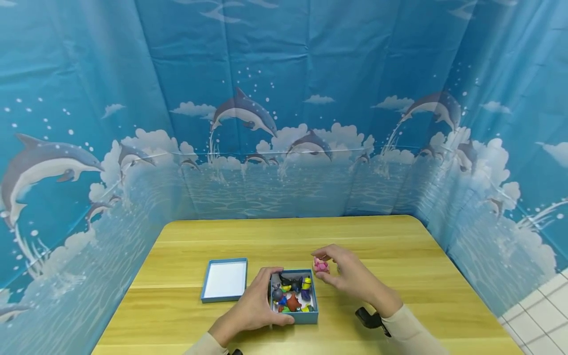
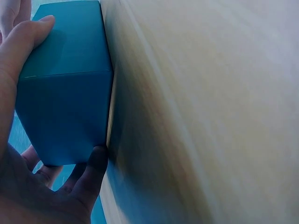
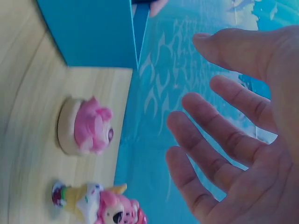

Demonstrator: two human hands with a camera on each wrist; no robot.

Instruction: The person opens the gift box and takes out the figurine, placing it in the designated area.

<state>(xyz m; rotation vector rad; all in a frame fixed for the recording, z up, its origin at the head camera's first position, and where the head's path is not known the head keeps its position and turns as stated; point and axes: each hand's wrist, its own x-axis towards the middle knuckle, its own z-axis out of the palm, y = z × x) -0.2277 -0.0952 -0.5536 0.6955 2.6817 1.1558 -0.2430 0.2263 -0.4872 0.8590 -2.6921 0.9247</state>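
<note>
A small blue box (image 1: 306, 318) holding several tiny toy figures (image 1: 293, 293) sits near the table's front edge. My left hand (image 1: 262, 303) grips its left side. In the left wrist view, my fingers (image 2: 93, 163) and thumb clamp the blue box (image 2: 65, 107) against the tabletop. Just right of the box stands a pink figure (image 1: 320, 266) on a beige base. My right hand (image 1: 339, 271) hovers over it. In the right wrist view, that right hand (image 3: 196, 105) is open with spread fingers and holds nothing. Below it stand the pink figure (image 3: 86, 127) and a second pink-and-white figure (image 3: 98, 205).
The box's lid (image 1: 224, 279) lies upside down, white inside, left of the box. The wooden table (image 1: 288, 236) is enclosed on three sides by a blue dolphin-print curtain (image 1: 284, 123). A black strap (image 1: 368, 318) sits on my right wrist.
</note>
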